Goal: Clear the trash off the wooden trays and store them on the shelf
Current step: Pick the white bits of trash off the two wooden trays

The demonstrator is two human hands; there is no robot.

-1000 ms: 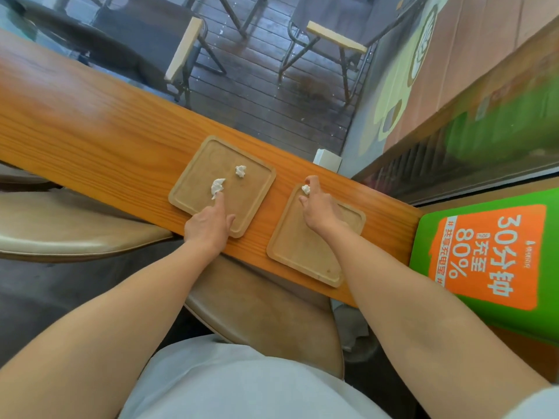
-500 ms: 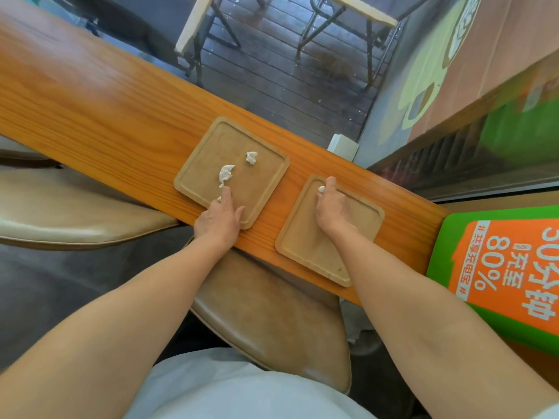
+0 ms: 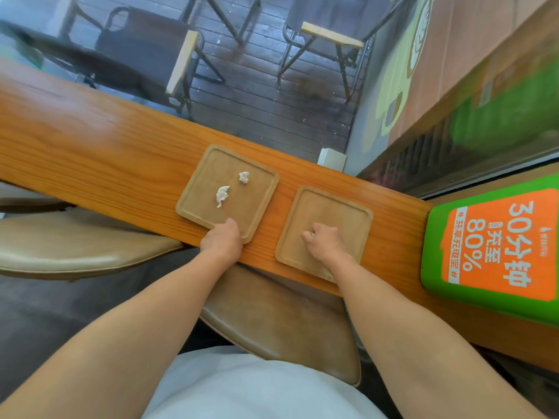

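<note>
**Q:** Location of the trash?
**A:** One small white scrap (image 3: 312,234) is pinched in the curled fingers of the right hand (image 3: 325,241). Two more pieces lie loose ahead and to the left of that grip: a larger wad (image 3: 223,195) and a smaller wad (image 3: 243,177). They lie apart from each other on the left tray (image 3: 202,176).

**Q:** Location of the trays?
**A:** The right tray (image 3: 344,207) lies flat directly under the right hand. The left tray lies flat just beside it, not touching, with a strip of the wooden counter (image 3: 90,146) between them.

**Q:** Condition of the other hand?
**A:** The left hand (image 3: 222,241) sits on the near corner of the left tray, with its fingers curled down at the rim. Whether it grips the rim or only rests there cannot be told. The larger wad lies just beyond its knuckles, clear of them.

**Q:** Surroundings?
**A:** To the right of the right hand, a green and orange sign (image 3: 496,246) stands by the counter's end. Beyond both hands, a white box (image 3: 331,158) sits at the counter's far edge. Below the forearms are tan padded stools (image 3: 281,322).
</note>
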